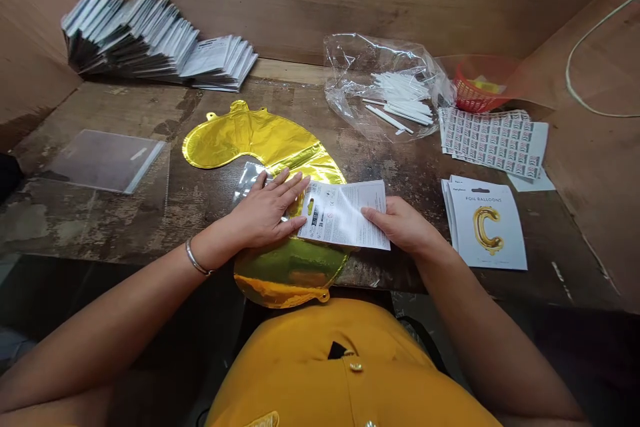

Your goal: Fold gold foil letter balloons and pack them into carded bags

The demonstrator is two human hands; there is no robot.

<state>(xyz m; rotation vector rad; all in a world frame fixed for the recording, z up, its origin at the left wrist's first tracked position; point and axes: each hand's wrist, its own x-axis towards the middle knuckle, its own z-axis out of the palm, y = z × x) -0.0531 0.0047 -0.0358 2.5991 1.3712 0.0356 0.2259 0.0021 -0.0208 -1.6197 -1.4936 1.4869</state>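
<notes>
A flat gold foil balloon (pixel 260 140) in a C shape lies on the worn wooden table (pixel 100 220). On top of it rests a white printed card (pixel 345 213). My left hand (pixel 267 210) lies flat with fingers stretched out on the card's left end and on a clear sleeve (pixel 247 177) under it. My right hand (pixel 403 223) pinches the card's right edge between thumb and fingers.
A stack of "foil balloons" C cards (pixel 487 223) lies right of my hands, sticker sheets (pixel 493 140) behind it. A clear bag of white straws (pixel 395 97) and a red basket (pixel 473 97) stand at the back right. Packed cards (pixel 150 40) are piled back left; clear sleeves (pixel 105 160) lie left.
</notes>
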